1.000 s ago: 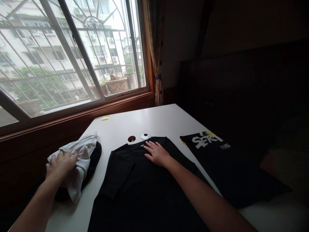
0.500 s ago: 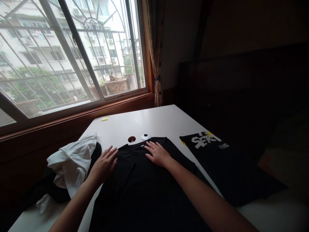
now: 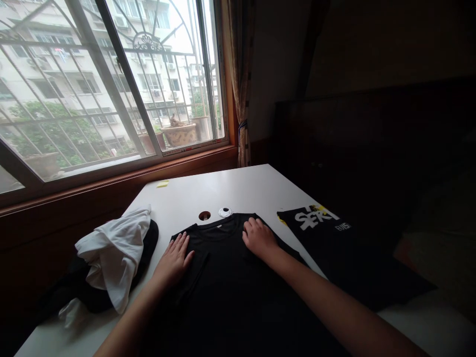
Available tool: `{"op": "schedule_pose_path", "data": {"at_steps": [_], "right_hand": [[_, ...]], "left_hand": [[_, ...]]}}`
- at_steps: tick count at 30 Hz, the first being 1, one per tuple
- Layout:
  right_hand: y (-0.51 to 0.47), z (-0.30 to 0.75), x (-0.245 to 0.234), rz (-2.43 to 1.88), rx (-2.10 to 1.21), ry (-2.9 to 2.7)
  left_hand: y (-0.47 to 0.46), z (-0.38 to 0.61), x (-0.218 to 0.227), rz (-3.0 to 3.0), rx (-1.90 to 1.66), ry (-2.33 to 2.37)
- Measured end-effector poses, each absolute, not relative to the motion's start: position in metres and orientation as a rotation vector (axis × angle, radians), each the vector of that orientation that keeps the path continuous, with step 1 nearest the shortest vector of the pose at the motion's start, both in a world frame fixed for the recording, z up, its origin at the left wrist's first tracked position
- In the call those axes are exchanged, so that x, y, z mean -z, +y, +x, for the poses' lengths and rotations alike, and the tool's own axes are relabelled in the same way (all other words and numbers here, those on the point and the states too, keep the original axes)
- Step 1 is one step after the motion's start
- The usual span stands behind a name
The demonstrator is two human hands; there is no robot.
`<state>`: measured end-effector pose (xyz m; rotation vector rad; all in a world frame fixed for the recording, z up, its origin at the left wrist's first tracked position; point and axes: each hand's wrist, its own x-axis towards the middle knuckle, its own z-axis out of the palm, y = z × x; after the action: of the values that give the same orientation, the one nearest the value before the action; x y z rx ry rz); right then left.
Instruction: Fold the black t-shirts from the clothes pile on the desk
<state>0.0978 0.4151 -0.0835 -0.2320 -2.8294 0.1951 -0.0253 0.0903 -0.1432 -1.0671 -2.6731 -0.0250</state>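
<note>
A black T-shirt (image 3: 223, 287) lies spread on the white table (image 3: 238, 186), its neckline toward the far side. Flat on its left shoulder rests my left hand (image 3: 174, 260), fingers stretched out. At the opposite shoulder my right hand (image 3: 259, 239) has its fingers curled in and close together on the fabric. The fingertips are partly hidden, but they appear closed on the cloth. The lower part of the shirt is too dark to make out well.
A crumpled white garment (image 3: 115, 253) lies on dark cloth at the left. On the right is a black garment with white and yellow lettering (image 3: 316, 218). Beyond the neckline are a round table hole (image 3: 204, 216) and a white ring-shaped cover (image 3: 225, 212). A window (image 3: 111, 84) stands behind.
My right hand has slid right from the neckline to the shoulder, its fingers curling in. My left hand has shifted slightly right and nearer, onto the left shoulder.
</note>
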Motion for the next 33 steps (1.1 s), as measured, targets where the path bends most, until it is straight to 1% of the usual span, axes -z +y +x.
{"op": "schedule_pose_path", "data": {"at_steps": [6,11,15,25,33], "right_hand": [[0.424,0.145,0.096,-0.142,-0.178,-2.895],[0.432,0.148,0.119,-0.13,-0.215,-2.885],[0.439,0.127,0.125,-0.057,-0.241,-2.93],[0.46,0.05,0.118,0.126,-0.273,-2.978],[0.48,-0.004,0.119,0.381,-0.271,-2.946]], "left_hand": [[0.085,-0.029,0.138,-1.043,0.017,-2.742],[0.086,-0.037,0.135,-0.997,-0.006,-2.789],[0.086,-0.047,0.134,-0.941,-0.027,-2.82],[0.093,-0.076,0.131,-0.759,-0.107,-2.894],[0.103,-0.068,0.127,-0.544,-0.23,-2.975]]}}
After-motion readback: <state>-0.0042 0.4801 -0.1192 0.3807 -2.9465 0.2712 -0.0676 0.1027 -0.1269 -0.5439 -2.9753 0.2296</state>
